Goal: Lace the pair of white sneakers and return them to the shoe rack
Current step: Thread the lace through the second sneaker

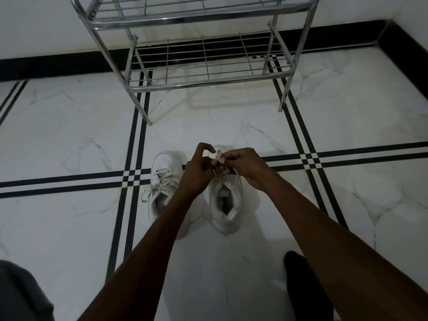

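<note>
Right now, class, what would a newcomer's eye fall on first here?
Two bare hands, left hand and right hand, meet at centre, pinching a white lace over the right-hand white sneaker. Its laced twin white sneaker sits beside it on the marble floor. Behind stands a bare chrome wire shoe rack.

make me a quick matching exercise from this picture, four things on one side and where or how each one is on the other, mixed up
Things:
1. left sneaker
2. right sneaker
3. shoe rack
4. black sock

States:
A. shelves in view hold no shoes
B. on the floor, laced, untouched
C. bottom right, near the right forearm
D. both hands working on its lace

Pairs: 1-B, 2-D, 3-A, 4-C

The left hand and right hand pinch the lace above the right sneaker.
</note>
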